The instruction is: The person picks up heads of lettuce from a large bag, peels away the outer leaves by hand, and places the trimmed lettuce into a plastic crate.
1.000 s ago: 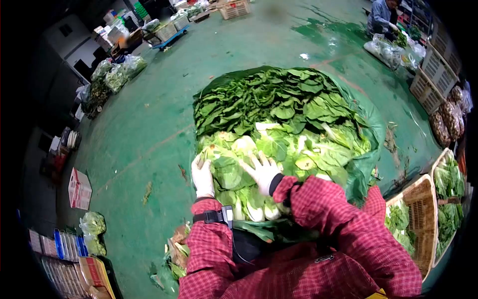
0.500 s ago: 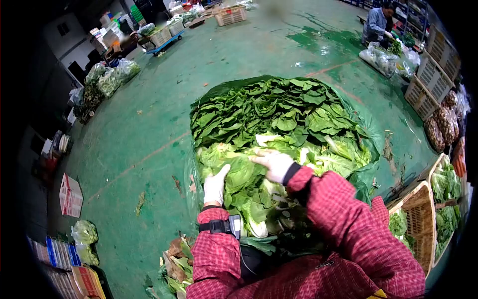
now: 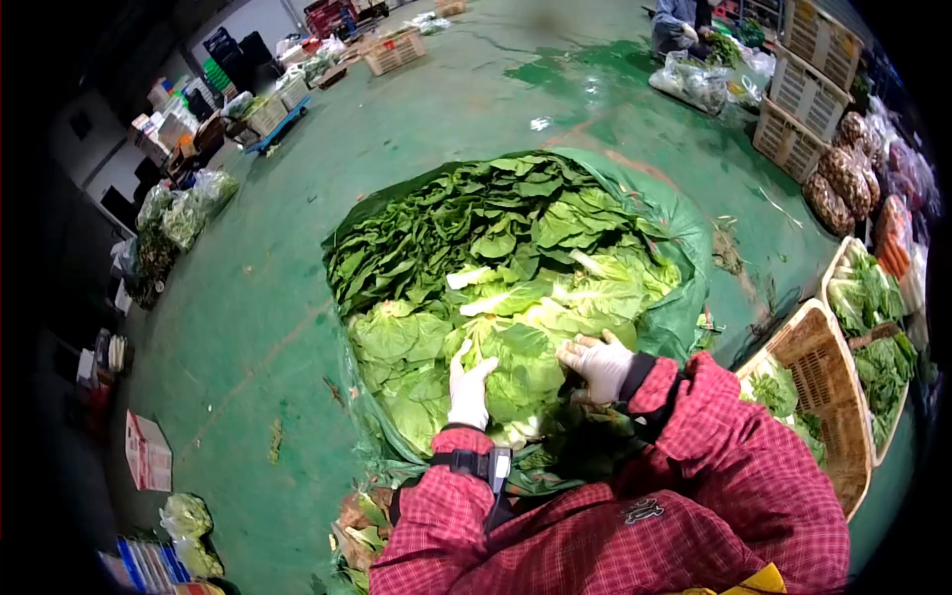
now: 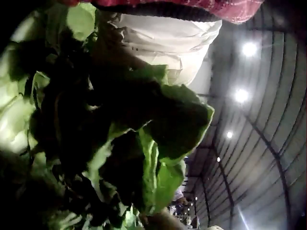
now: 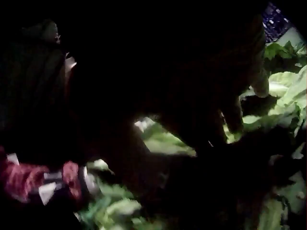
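Note:
My white-gloved left hand [image 3: 469, 394] touches the near left side of a head of pale leafy lettuce [image 3: 523, 365], thumb spread away from the fingers. On the head's right side rests my gloved right hand [image 3: 598, 367], fingers extended over the leaves. Both hands are at the near part of a large green plastic bag [image 3: 684, 223] packed with greens: dark leaves [image 3: 446, 223] at the back, pale heads [image 3: 397, 342] nearer. In the left wrist view, leaves [image 4: 177, 124] hide the fingers beyond the glove [image 4: 163, 40]. The right wrist view shows that hand mostly as a dark outline.
Right of me stands a wicker-coloured basket [image 3: 833, 397] with greens, beside another crate of greens [image 3: 873, 327]. Stacked crates [image 3: 808, 94] stand beyond, near a seated person [image 3: 679, 25]. A carton [image 3: 148, 451] and bagged vegetables [image 3: 190, 531] lie left on the green floor.
The head view has swung to the right. My hands went from lying on the pale heads to holding one lettuce between them, and it now lies lower among the others, further right in the bag.

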Tool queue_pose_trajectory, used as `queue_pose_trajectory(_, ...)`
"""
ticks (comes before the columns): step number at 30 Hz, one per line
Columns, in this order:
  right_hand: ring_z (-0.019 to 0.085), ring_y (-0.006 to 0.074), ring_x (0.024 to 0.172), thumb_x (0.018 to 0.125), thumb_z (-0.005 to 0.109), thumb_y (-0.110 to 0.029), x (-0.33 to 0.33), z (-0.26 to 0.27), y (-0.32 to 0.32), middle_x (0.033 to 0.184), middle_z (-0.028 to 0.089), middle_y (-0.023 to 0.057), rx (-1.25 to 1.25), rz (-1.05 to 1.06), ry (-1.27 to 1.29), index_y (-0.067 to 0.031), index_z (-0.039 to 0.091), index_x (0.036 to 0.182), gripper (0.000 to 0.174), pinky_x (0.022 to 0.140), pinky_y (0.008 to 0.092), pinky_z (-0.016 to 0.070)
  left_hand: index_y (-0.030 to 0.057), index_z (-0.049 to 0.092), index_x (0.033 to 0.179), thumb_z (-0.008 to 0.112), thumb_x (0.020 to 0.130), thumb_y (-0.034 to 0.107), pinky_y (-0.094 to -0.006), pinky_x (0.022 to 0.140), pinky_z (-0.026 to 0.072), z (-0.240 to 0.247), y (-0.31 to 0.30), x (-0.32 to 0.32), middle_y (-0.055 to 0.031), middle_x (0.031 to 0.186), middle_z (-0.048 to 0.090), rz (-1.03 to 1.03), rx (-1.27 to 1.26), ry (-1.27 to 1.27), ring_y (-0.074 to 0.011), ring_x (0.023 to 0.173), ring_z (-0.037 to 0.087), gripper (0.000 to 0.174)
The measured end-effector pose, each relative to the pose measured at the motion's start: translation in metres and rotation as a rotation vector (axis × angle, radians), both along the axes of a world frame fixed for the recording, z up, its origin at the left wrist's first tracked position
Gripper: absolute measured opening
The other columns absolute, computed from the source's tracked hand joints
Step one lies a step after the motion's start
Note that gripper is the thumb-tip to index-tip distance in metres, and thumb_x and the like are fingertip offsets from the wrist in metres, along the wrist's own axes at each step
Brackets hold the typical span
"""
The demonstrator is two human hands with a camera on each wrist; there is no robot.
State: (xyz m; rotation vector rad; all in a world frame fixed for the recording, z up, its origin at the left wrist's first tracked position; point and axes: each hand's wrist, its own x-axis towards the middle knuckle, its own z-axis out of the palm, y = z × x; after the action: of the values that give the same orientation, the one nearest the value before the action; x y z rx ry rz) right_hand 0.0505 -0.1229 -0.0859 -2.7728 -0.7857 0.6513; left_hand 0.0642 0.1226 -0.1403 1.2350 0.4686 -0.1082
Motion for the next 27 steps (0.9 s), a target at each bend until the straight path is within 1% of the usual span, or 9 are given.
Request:
queue_pose_trajectory(3,0.041,0.0368,0.133,0.081,0.069,-0.036,0.005,0.021,-0.026,0.147,0.041,0.0214,0.667,-0.134,-0.104,-0.0022,0.039,0.143,0.077,0.111,0.0384,0.0326,-0.0044,0.044,0.128,0.075,0.074,-0.002,-0.0328,0.091,0.0474,0.026,-0.006,-0.028,-0.0136,0.121,0.056,0.032,0.093,-0.125,-0.0204,0.102,0.058,0.062)
queue_pose_trajectory(6,0.034,0.0345,0.139,0.077,0.076,-0.037,-0.006,0.055,-0.019,0.151,0.030,0.0241,0.962,-0.200,-0.240,-0.0024,0.019,0.151,0.100,0.115,0.0408,0.0263,-0.0037,0.043,0.133,0.076,0.073,-0.004,-0.0324,0.094,0.0461,0.054,-0.018,-0.060,-0.0125,0.126,0.054,0.026,0.254,-0.429,-0.0209,0.107,0.057,0.068)
queue_pose_trajectory(9,0.028,0.0292,0.143,0.074,0.080,-0.029,-0.015,0.079,0.006,0.157,0.018,0.0234,1.007,-0.182,-0.098,-0.0033,0.007,0.154,0.112,0.117,0.0382,0.0215,-0.0023,0.051,0.130,0.077,0.074,0.003,-0.0347,0.095,0.0461,0.054,-0.022,-0.081,-0.0117,0.122,0.061,-0.136,0.758,-0.780,-0.0227,0.109,0.060,0.062)
queue_pose_trajectory(11,0.035,0.0276,0.140,0.072,0.080,-0.020,-0.024,0.085,0.019,0.153,0.030,0.0220,1.169,-0.167,-0.087,-0.0056,0.013,0.154,0.107,0.115,0.0371,0.0262,0.0031,0.056,0.129,0.074,0.073,0.008,-0.0346,0.090,0.0486,0.076,-0.033,-0.089,-0.0109,0.112,0.065,-0.237,1.681,-0.877,-0.0247,0.107,0.062,0.059)
queue_pose_trajectory(14,0.049,0.0264,0.127,0.071,0.078,-0.014,-0.035,0.076,0.023,0.140,0.049,0.0139,1.120,-0.252,-0.180,-0.0086,0.032,0.149,0.092,0.108,0.0360,0.0361,0.0083,0.037,0.142,0.066,0.086,0.022,-0.0422,0.099,0.0429,0.077,-0.050,-0.091,-0.0120,0.130,0.050,-0.140,0.482,-1.006,-0.0254,0.114,0.053,0.065)
queue_pose_trajectory(18,0.052,0.0285,0.122,0.073,0.077,-0.014,-0.048,0.074,0.027,0.136,0.053,0.0121,1.065,-0.146,-0.327,-0.0079,0.040,0.146,0.082,0.105,0.0379,0.0385,0.0057,0.041,0.138,0.058,0.091,0.025,-0.0395,0.101,0.0433,0.090,-0.036,-0.089,-0.0118,0.130,0.051,-0.342,0.268,-0.660,-0.0228,0.118,0.051,0.054)
queue_pose_trajectory(21,0.052,0.0309,0.121,0.076,0.075,-0.016,-0.047,0.073,0.027,0.136,0.053,0.0136,1.033,-0.040,-0.381,-0.0074,0.039,0.146,0.079,0.105,0.0389,0.0379,0.0094,0.039,0.141,0.039,0.099,0.031,-0.0389,0.103,0.0429,0.060,-0.022,-0.084,-0.0104,0.131,0.052,-0.475,-0.944,-0.198,-0.0233,0.119,0.053,0.047)
queue_pose_trajectory(23,0.051,0.0326,0.121,0.079,0.073,-0.018,-0.043,0.072,0.028,0.135,0.052,0.0146,1.006,0.018,-0.414,-0.0069,0.039,0.146,0.076,0.105,0.0395,0.0374,0.0084,0.038,0.142,0.038,0.100,0.024,-0.0387,0.103,0.0433,0.056,-0.018,-0.081,-0.0105,0.134,0.051,-0.350,-0.578,-0.199,-0.0230,0.121,0.052,0.045)
queue_pose_trajectory(27,0.055,0.0323,0.111,0.080,0.072,-0.017,-0.039,0.075,0.029,0.124,0.058,0.0143,0.894,0.009,-0.513,-0.0060,0.044,0.142,0.069,0.097,0.0396,0.0421,0.0049,0.039,0.141,0.042,0.101,0.026,-0.0378,0.103,0.0436,0.057,-0.018,-0.083,-0.0113,0.136,0.050,-0.356,-0.738,-0.292,-0.0229,0.118,0.055,0.046)
